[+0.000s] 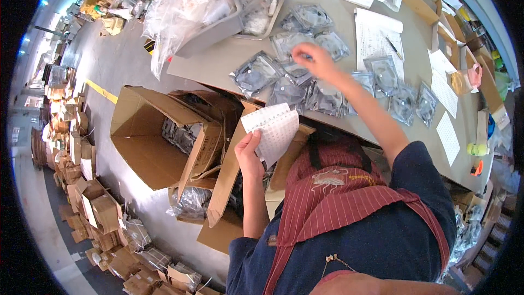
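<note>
My left hand point(250, 155) grips a small stack of white label sheets point(275, 134) printed with rows of little marks, held just off the table's near edge. My right hand point(314, 59) hovers over a spread of clear plastic bags, its fingers curled together. Whether something small sits between those fingertips is too unclear to tell. Closest to it are a flat bag with dark contents point(257, 74) at its left and a greyish bag point(333, 43) beyond it. Several similar bags point(325, 98) lie below my right wrist, along the table edge.
A grey bin point(210, 41) heaped with plastic bags stands at the table's far left. An open notebook point(376, 38) with a pen lies at the right, near loose printed sheets point(448, 139). Opened cardboard boxes point(147, 142) crowd the floor left of me, below the table point(344, 5).
</note>
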### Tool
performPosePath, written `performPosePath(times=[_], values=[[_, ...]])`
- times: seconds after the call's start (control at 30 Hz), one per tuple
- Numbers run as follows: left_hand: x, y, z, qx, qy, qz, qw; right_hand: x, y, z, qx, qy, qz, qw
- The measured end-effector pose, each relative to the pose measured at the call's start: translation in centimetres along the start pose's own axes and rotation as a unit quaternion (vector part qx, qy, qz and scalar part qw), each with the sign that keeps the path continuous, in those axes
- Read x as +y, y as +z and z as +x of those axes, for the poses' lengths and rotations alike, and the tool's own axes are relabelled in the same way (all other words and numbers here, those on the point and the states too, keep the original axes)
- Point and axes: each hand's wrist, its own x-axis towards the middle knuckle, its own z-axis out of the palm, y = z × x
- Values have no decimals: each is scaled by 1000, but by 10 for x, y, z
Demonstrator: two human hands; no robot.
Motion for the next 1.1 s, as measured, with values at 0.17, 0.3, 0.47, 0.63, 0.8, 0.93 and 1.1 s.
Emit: performPosePath(times=[0.17,0.3,0.47,0.63,0.8,0.93,1.1], values=[[-2,-9,-3,21,2,26,999,69,-30,51,-142,-60,-151,976],[-6,-23,-8,59,-2,21,998,54,-26,56,-187,-149,-170,956],[-9,-32,-9,67,5,27,997,50,-8,27,-211,58,-41,975],[-1,-16,-6,73,7,25,997,65,20,9,-136,27,-139,981],[-4,-5,3,48,13,19,999,77,46,15,-62,-38,-133,988],[-12,-6,9,24,23,29,999,82,27,37,-121,119,-70,983],[-16,-3,3,23,2,29,999,64,39,26,-156,98,-119,976]])
